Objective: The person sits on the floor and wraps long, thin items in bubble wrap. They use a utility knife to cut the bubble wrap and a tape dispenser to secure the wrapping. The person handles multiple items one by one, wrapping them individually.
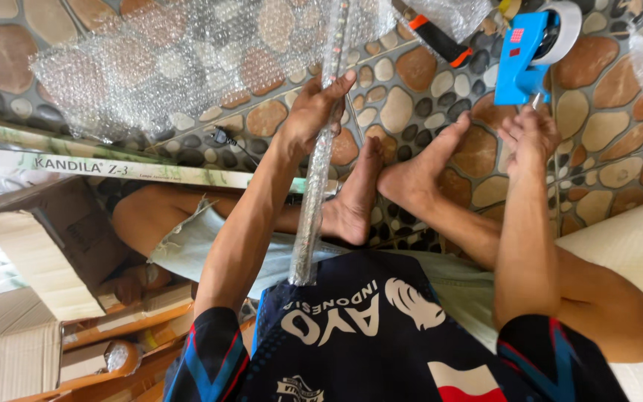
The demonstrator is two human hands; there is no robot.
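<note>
I sit cross-legged on a pebble-patterned floor. My left hand grips a long thin rod wrapped in bubble wrap, which runs from my lap up past the top of the view. My right hand reaches toward a blue tape dispenser with a roll of clear tape, its fingers just below the dispenser's base and touching or nearly touching it. My bare feet lie between the two arms.
A large sheet of bubble wrap lies on the floor at the upper left. A utility knife with orange and black handle lies near the top. Long flat cartons and cardboard boxes stand at the left. A white mat is at the right.
</note>
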